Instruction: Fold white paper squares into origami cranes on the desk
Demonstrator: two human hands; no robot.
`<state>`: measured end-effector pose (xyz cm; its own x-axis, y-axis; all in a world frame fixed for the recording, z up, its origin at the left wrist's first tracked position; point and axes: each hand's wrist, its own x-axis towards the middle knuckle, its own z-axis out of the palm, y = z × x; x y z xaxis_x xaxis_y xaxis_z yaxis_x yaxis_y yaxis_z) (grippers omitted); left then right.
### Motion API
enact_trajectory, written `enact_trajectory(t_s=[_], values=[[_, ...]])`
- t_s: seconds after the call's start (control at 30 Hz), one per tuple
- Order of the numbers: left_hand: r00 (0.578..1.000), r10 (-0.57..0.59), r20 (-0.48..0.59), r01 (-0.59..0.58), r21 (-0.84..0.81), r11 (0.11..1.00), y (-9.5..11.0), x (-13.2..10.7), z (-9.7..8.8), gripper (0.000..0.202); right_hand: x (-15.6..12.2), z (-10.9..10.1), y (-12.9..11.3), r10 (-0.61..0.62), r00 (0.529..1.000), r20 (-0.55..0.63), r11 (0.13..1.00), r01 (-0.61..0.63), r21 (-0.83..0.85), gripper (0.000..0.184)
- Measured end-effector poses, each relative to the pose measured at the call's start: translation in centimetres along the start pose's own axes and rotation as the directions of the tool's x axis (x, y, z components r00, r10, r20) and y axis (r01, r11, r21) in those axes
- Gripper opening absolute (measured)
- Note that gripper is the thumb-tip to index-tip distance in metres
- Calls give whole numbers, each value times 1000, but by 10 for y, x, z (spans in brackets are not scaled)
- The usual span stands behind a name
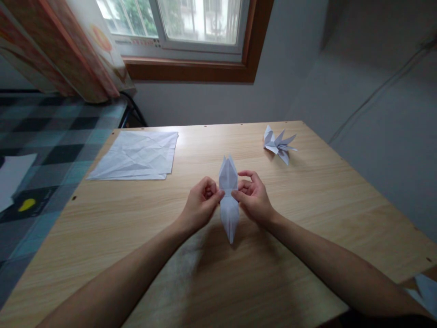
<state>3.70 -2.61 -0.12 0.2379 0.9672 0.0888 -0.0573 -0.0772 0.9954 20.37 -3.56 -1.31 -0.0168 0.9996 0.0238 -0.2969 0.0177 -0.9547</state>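
A white folded paper piece (229, 210), long and pointed at both ends, is held upright in line with me over the middle of the wooden table. Its far end splits into two tips. My left hand (204, 200) pinches its left edge at the middle, thumb on top and fingers curled. On the opposite edge, my right hand (254, 196) pinches the paper with its thumb, the index finger bent beside the upper half. Both hands hold the paper slightly above the table, where their shadows fall.
Creased white paper sheets (139, 155) lie stacked at the table's far left. A folded paper flower shape (279, 143) sits at the far right of the wooden table (317, 196). Left of the table is a checked cloth surface (64, 132); a window (201, 23) is behind.
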Motion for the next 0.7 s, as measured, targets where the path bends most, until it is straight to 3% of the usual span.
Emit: enact_trajectory(t_s=[0.2,0.33,0.43,0.53,0.63,0.7], values=[[996,52,79,-63,145,987,-2,0,-2,14,1,0,1,-25,1000,-5,997,25,-80,40],[993,22,114,-34,101,994,-2,0,-1,21,-3,0,2,-65,997,40,996,68,-64,36],[985,19,173,-26,38,999,-1,-1,-2,28,-7,-1,2,-86,984,157,992,100,-81,29],[982,23,190,-31,41,999,2,-1,-5,33,-10,-2,0,-175,950,257,949,232,-213,22],[992,-1,125,-6,55,998,0,1,-7,31,-10,-1,-3,-302,907,295,847,397,-354,16],[997,-20,72,18,34,999,-3,4,-9,30,-10,-2,-3,-344,892,293,797,442,-411,18]])
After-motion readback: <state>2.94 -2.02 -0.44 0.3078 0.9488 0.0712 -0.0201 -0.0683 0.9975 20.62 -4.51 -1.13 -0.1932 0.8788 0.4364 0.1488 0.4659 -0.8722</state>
